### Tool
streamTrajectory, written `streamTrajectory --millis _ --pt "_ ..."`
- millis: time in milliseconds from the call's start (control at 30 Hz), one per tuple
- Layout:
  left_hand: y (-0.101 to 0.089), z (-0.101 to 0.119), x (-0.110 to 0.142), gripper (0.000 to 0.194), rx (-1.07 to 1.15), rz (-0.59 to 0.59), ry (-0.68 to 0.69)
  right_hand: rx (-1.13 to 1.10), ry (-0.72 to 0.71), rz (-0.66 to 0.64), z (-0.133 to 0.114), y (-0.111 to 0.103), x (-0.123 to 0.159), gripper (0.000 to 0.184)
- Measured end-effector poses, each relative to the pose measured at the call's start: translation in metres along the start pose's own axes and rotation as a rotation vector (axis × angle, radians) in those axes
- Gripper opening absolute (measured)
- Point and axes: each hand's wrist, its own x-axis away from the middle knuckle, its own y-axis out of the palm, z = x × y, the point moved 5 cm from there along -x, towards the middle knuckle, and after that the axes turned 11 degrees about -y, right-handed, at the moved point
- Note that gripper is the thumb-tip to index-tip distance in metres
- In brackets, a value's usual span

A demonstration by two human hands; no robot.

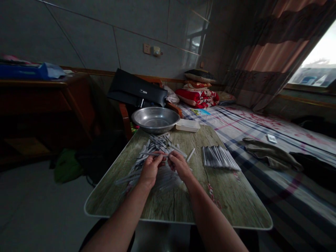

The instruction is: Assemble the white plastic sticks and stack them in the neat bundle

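White slim sticks (157, 147) lie heaped on the wood-grain desk (210, 199), our left hand (150, 171) pinching one stick (153, 153) in narrow fingers (159, 158), our right hand (178, 165) curled closed beside it, a steel basin (155, 119) beyond the heap.

Grey-green wood-grain top of the bench (225, 196), white-edged; grey-and-white slender tubes (157, 147); silver basin (154, 119); red-and-white folded quilt (196, 98); blue-and-white plaid bed sheet (262, 140), red-blotched; pink-and-brown striped curtain (267, 59).

grey tiled wall (78, 35) | curtained window (320, 59) | checked bed (275, 189) | wooden cabinet (44, 105)
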Motion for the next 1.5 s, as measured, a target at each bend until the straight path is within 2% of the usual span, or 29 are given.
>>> streamTrajectory --millis 267,367,500,567,667,800,900,1033,1100,1167,1333,1500 --pt "0.003 0.002 0.002 0.033 -0.007 -0.033 0.003 -0.120 0.044 -0.043 0.008 0.003 0.003 0.035" --pt "0.002 0.001 0.001 0.035 0.020 -0.042 -0.026 -0.080 0.048 -0.051 0.008 0.003 0.000 0.035" --pt "0.000 0.001 -0.002 0.036 0.032 -0.011 -0.007 0.115 -0.024 -0.059 -0.007 0.003 -0.010 0.023" --pt "0.002 0.000 -0.003 0.039 0.007 -0.026 0.007 0.265 -0.059 -0.153 -0.021 0.008 -0.012 0.014" --pt "0.009 0.000 -0.001 0.047 -0.098 -0.116 0.010 0.549 -0.069 -0.267 -0.044 0.008 -0.006 0.005" --pt "0.018 0.000 0.010 0.050 -0.350 -0.244 0.051 0.836 -0.035 -0.207 -0.075 -0.018 0.018 0.009" --pt "0.026 -0.006 0.021 0.039 -0.612 -0.383 0.075 0.955 0.002 -0.124 -0.091 -0.051 0.043 0.010" --pt "0.030 -0.014 0.026 0.028 -0.759 -0.417 0.105 1.050 0.068 0.048 -0.099 -0.096 0.075 0.013" --pt "0.031 -0.017 0.024 0.027 -0.763 -0.415 0.116 1.056 0.070 0.106 -0.097 -0.109 0.086 0.013" --pt "0.031 -0.020 0.022 0.026 -0.746 -0.415 0.121 1.006 0.073 0.117 -0.091 -0.113 0.093 0.012" --pt "0.036 -0.026 0.022 0.028 -0.688 -0.441 0.081 0.858 0.069 0.076 -0.076 -0.094 0.094 0.011" --pt "0.040 -0.026 0.025 0.037 -0.496 -0.448 0.004 0.828 0.038 -0.059 -0.067 -0.040 0.083 0.013"
